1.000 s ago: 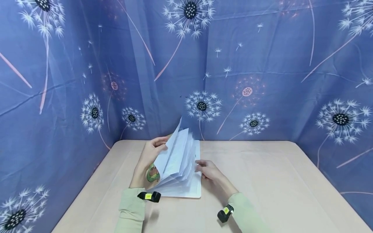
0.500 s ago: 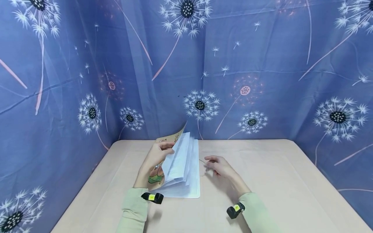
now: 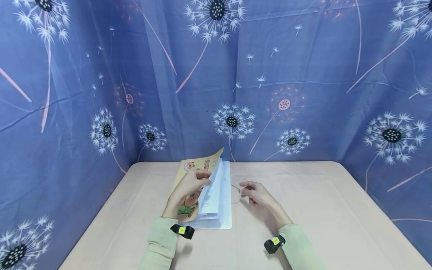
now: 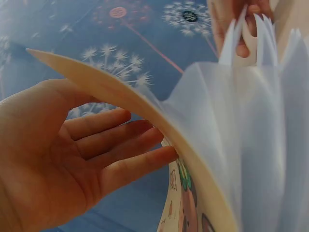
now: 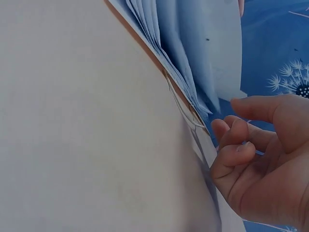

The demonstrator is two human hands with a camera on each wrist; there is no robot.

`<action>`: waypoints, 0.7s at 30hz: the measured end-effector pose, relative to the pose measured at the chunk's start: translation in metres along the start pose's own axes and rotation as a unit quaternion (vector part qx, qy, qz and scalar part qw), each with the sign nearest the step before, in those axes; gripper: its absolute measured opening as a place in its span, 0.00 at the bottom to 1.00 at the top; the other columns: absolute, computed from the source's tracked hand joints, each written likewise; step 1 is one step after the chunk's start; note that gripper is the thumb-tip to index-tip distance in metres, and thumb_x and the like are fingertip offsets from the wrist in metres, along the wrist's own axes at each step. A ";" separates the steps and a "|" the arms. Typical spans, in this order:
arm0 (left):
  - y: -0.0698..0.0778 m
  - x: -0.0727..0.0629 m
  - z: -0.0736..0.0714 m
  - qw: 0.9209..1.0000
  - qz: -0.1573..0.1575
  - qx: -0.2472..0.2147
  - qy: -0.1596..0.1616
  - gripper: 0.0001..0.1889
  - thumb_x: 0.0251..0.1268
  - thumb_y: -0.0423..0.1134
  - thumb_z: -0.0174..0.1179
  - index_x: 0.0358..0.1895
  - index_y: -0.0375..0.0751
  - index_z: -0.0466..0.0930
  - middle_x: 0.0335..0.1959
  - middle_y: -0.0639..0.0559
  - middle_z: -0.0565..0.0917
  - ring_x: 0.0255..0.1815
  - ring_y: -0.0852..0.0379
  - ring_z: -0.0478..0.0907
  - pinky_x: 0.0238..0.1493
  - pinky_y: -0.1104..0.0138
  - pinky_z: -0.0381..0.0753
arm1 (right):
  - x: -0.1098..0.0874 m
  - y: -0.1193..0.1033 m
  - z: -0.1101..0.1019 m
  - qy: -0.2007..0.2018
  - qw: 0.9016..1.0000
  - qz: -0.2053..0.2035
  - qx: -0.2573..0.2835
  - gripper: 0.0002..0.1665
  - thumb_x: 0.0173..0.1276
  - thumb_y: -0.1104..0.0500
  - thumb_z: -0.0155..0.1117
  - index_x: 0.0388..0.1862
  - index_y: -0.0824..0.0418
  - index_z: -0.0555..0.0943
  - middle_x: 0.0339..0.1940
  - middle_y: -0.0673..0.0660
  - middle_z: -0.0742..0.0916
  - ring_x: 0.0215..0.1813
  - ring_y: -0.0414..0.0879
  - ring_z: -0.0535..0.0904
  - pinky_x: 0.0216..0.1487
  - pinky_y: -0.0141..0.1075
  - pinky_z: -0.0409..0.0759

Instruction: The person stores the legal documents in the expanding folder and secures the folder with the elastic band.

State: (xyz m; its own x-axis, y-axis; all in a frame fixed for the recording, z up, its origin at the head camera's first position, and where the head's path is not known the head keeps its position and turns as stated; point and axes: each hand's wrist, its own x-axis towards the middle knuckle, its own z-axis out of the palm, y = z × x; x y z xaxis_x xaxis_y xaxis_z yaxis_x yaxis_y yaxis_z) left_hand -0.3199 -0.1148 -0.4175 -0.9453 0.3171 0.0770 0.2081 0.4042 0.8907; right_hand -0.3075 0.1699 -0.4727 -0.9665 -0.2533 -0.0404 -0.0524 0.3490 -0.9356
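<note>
A plastic-sleeved document folder [image 3: 227, 204] lies partly open on the table. Its tan cover [image 3: 183, 178] is printed with cartoon animals, and clear sleeves [image 4: 263, 145] holding white papers fan out beneath. My left hand [image 3: 190, 185] rests on the cover's outer face near its free edge, fingers fairly straight in the left wrist view and the thumb tip hidden behind the cover. A thin pale elastic loop [image 5: 183, 108] sticks out from the folder's right edge. My right hand [image 3: 257, 193] hovers beside this loop with loosely curled fingers; in the right wrist view they look just apart from it.
The folder lies left of centre on a pale table [image 3: 297, 210]. Blue dandelion-print curtains [image 3: 202, 93] stand close behind the table and along its sides. Each wrist wears a small black camera on a strap.
My left hand has swung the cover rightward over the sleeves, so more of its printed face shows. My right hand has drawn back right from the page edges, and the elastic loop is now visible.
</note>
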 end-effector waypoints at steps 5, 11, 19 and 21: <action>-0.002 0.002 0.009 1.000 -0.007 0.017 -0.020 0.19 0.65 0.37 0.61 0.58 0.38 0.82 0.57 0.39 0.84 0.49 0.54 0.83 0.43 0.66 0.82 | 0.000 0.002 -0.001 -0.003 1.000 0.006 0.005 0.26 0.73 0.64 0.54 0.67 0.72 0.71 0.40 0.69 0.86 0.18 0.40 0.69 0.17 0.29 0.64; -0.007 0.004 0.018 0.998 0.000 0.040 -0.053 0.20 0.66 0.36 0.60 0.60 0.33 0.80 0.55 0.38 0.84 0.46 0.53 0.84 0.36 0.66 0.84 | 0.001 0.004 -0.003 0.001 1.000 0.015 0.009 0.26 0.73 0.63 0.56 0.67 0.72 0.72 0.39 0.66 0.85 0.17 0.39 0.69 0.16 0.29 0.64; -0.009 0.003 0.040 0.991 -0.024 0.105 -0.084 0.19 0.67 0.39 0.60 0.58 0.34 0.82 0.54 0.42 0.85 0.49 0.56 0.82 0.49 0.63 0.81 | 0.003 -0.002 -0.001 0.000 1.000 0.016 0.020 0.26 0.72 0.62 0.56 0.67 0.69 0.73 0.36 0.62 0.81 0.19 0.40 0.67 0.18 0.31 0.63; -0.009 0.003 0.045 0.990 -0.030 0.112 -0.086 0.19 0.68 0.40 0.60 0.57 0.34 0.82 0.50 0.43 0.86 0.42 0.58 0.81 0.44 0.64 0.81 | 0.002 -0.003 -0.001 0.002 1.000 0.018 0.021 0.26 0.72 0.62 0.56 0.67 0.70 0.73 0.35 0.62 0.81 0.19 0.40 0.67 0.18 0.31 0.63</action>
State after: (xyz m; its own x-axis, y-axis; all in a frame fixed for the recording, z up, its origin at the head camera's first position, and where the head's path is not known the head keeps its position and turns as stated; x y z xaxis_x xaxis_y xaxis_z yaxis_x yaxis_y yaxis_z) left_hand -0.3130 -0.0788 -0.4454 -0.9047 0.4207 -0.0673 0.2220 0.6002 0.7684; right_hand -0.3092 0.1689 -0.4699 -0.9684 -0.2385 -0.0725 -0.0079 0.3200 -0.9474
